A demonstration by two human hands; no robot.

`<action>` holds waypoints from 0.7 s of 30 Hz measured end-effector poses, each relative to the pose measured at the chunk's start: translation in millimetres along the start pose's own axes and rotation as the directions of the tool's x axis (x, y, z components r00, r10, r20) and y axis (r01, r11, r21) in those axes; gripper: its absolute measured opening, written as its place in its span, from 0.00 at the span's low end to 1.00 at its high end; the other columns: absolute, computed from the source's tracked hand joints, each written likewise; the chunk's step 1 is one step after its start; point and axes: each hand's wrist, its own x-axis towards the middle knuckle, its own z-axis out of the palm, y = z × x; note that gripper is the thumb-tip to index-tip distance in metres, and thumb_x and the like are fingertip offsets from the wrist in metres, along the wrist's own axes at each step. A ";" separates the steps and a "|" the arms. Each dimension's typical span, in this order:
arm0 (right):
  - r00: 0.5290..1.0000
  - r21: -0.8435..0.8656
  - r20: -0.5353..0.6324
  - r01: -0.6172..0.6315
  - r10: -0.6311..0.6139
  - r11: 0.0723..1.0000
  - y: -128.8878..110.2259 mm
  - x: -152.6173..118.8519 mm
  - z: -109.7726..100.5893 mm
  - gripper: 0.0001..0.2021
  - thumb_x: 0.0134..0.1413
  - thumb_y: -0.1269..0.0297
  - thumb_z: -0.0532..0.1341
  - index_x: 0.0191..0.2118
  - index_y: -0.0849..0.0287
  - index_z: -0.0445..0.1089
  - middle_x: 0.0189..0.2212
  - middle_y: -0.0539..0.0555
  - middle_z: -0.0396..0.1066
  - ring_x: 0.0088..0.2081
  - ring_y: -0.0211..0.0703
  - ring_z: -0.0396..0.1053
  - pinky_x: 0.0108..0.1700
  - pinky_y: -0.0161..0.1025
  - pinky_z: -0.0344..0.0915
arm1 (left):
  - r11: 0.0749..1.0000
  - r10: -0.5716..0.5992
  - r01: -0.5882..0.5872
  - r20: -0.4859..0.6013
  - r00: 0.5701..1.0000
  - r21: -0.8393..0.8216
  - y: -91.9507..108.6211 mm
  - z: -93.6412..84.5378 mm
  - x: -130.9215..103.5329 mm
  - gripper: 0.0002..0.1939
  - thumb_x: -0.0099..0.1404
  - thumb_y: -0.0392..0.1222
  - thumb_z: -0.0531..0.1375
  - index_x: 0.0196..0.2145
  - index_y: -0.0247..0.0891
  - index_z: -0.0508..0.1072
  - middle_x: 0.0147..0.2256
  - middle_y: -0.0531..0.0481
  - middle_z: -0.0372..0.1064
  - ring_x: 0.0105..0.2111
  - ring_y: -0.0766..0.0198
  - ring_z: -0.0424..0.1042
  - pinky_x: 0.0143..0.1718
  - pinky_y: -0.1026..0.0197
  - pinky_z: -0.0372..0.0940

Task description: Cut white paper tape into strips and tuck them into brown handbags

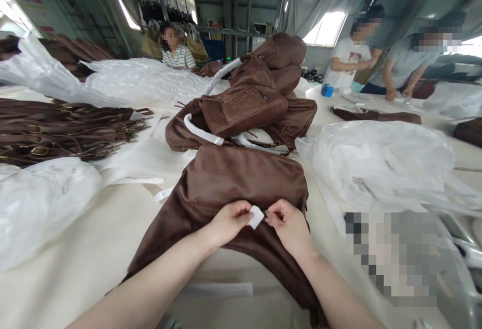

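A brown leather bag (pixel 244 176) lies flat on the table before me, its curved side towards me. Over its middle, my left hand (pixel 231 221) pinches a small white piece of paper (pixel 256 217) between thumb and finger. Just to the right, my right hand (pixel 288 223) is closed in a pinch close to the paper's edge. Something tiny and dark shows at its fingertips, too small to name. Both hands are near the seam across the bag.
More brown bags with white-wrapped handles are heaped behind (pixel 248 108). Brown straps with buckles (pixel 39 150) lie at left. Clear plastic bags (pixel 384 158) are on both sides. A blue box (pixel 327 90) stands farther back. Several people work around the table (pixel 124 218).
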 end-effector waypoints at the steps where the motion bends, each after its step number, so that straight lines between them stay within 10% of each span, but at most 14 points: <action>1: 1.000 0.039 -0.002 -0.006 0.006 0.999 0.1 3.4 1.8 0.05 0.54 0.64 0.57 0.29 0.55 0.66 0.25 0.50 0.74 0.29 0.42 0.74 0.33 0.36 0.66 | 1.000 -0.001 0.001 -0.028 1.000 -0.002 0.6 -0.1 0.9 0.10 0.55 0.44 0.63 0.30 0.34 0.72 0.27 0.52 0.71 0.29 0.67 0.69 0.35 0.65 0.64; 10: 0.997 -0.249 -0.038 0.062 -0.073 0.967 -15.4 -11.6 -7.0 0.06 0.50 0.70 0.56 0.30 0.54 0.70 0.28 0.48 0.75 0.29 0.40 0.71 0.32 0.36 0.62 | 0.957 -0.230 0.238 -0.067 0.971 0.168 3.7 6.8 -8.4 0.08 0.57 0.31 0.56 0.31 0.32 0.74 0.26 0.48 0.76 0.23 0.68 0.73 0.27 0.67 0.66; 21: 0.965 -0.428 0.088 0.261 -0.248 0.865 -26.1 -22.6 1.8 0.09 0.55 0.72 0.55 0.40 0.55 0.68 0.29 0.50 0.75 0.32 0.43 0.72 0.35 0.37 0.59 | 0.958 -0.115 0.128 -0.064 0.991 0.257 -10.8 10.1 -4.1 0.10 0.57 0.35 0.54 0.30 0.32 0.76 0.25 0.50 0.73 0.25 0.65 0.74 0.26 0.67 0.65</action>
